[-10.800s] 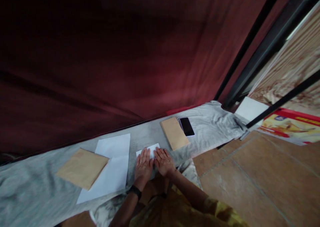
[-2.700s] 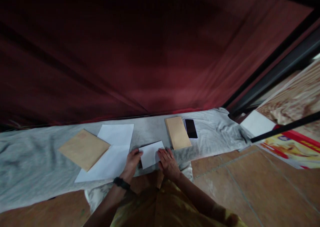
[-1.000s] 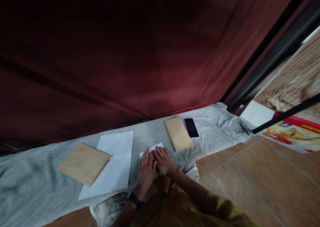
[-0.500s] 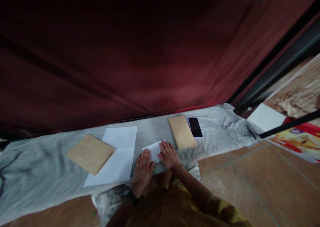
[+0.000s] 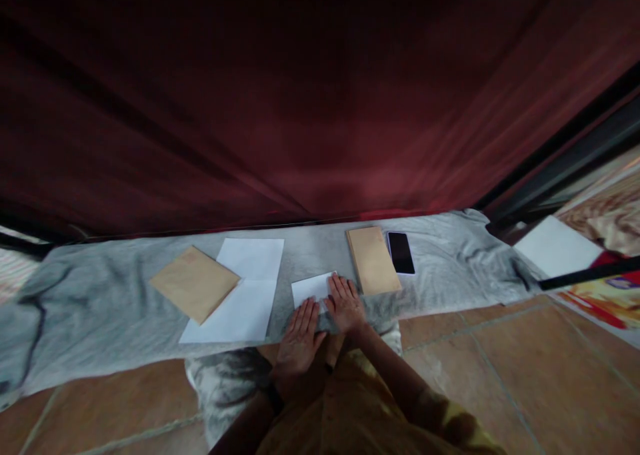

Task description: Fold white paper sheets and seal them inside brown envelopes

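Note:
A small folded white paper (image 5: 311, 287) lies on the grey cloth in front of me. My left hand (image 5: 301, 335) rests flat with its fingertips on the near edge of this paper, fingers stretched out. Over the paper's right part lies my right hand (image 5: 346, 305), also flat with fingers extended. Left of my hands are white sheets (image 5: 253, 308) with a crease across them, partly covered by a brown envelope (image 5: 196, 283). Just right of my right hand is a stack of brown envelopes (image 5: 374, 260).
A dark-screened phone (image 5: 401, 253) lies beside the envelope stack. The grey cloth (image 5: 450, 268) covers a long, narrow surface against a dark red curtain (image 5: 320, 141). On the right a black bar (image 5: 590, 273) crosses in front of a white sheet (image 5: 557, 245). Tiled floor (image 5: 450, 361) shows below.
My left hand has slid down toward me along the folded paper, uncovering more of its left part. My right hand stays on the paper's right side. The whole view has shifted slightly.

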Demonstrator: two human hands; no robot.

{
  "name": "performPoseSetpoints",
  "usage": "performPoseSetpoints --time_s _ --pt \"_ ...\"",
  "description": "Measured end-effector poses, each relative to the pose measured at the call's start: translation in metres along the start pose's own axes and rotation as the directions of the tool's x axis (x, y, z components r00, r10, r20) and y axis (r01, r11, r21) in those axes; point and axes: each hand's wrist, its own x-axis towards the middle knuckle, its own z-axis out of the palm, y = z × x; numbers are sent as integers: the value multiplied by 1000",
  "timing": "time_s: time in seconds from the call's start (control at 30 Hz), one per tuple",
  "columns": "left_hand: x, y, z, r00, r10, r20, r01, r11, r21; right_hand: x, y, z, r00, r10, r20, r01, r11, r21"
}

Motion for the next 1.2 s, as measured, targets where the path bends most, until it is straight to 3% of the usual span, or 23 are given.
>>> performPoseSetpoints --time_s 0.1,0.3,0.57,0.73,1.0,1.2 --pt "-5 -6 6 1000 24 7 -24 1000 -4 3 -7 -3 1000 -8 -2 8 1000 12" --pt "-8 -11 9 999 42 -9 -42 999 -2 0 -21 -5 973 -222 69 217 973 79" --pt "-25 -23 1 999 29 -45 -29 1000 -4 -17 10 -15 985 -170 25 169 985 31" --pt "-37 -27 -3 998 31 -56 -28 998 52 -21 14 -17 988 -149 31 148 989 10" --pt "10 4 -8 999 -45 14 46 998 -50 -22 12 -15 986 -164 2 164 986 -32" --pt "13 5 1 999 -48 23 49 998 -46 -17 2 -13 973 -228 -32 228 974 -2"
